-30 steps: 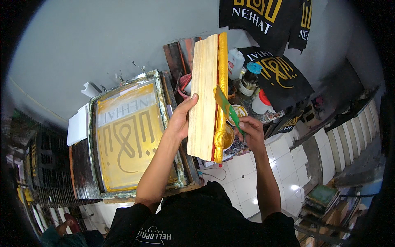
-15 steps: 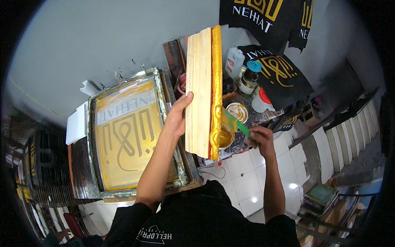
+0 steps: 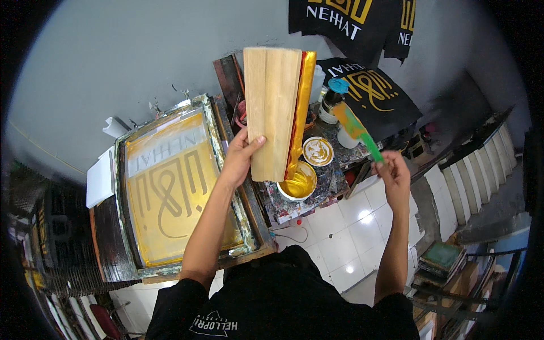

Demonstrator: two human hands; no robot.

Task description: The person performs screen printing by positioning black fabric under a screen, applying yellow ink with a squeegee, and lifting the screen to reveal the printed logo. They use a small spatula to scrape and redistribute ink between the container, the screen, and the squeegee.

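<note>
My left hand point(image 3: 240, 158) grips a wooden screen-printing squeegee point(image 3: 272, 113) upright near its lower end. Thick gold ink point(image 3: 306, 102) coats the squeegee's red blade along the right side, its lower end close above a white tub point(image 3: 298, 182) of gold ink. Away to the right, my right hand point(image 3: 393, 173) pinches the handle of a green spatula point(image 3: 360, 131), its broad end smeared with gold. The tub's lid point(image 3: 318, 151), white with gold smears, lies beside it on the ink-stained table.
On the left lies a framed printing screen point(image 3: 170, 187) with a gold-inked design. A dark jar with a blue lid point(image 3: 334, 101) stands behind the tub. Black printed cloth point(image 3: 374, 93) drapes at the back right. White floor tiles point(image 3: 345, 232) show below the table.
My right hand and the spatula have moved right and up, away from the squeegee blade. The squeegee has turned, showing more of its broad wooden face, and its ink looks smoother.
</note>
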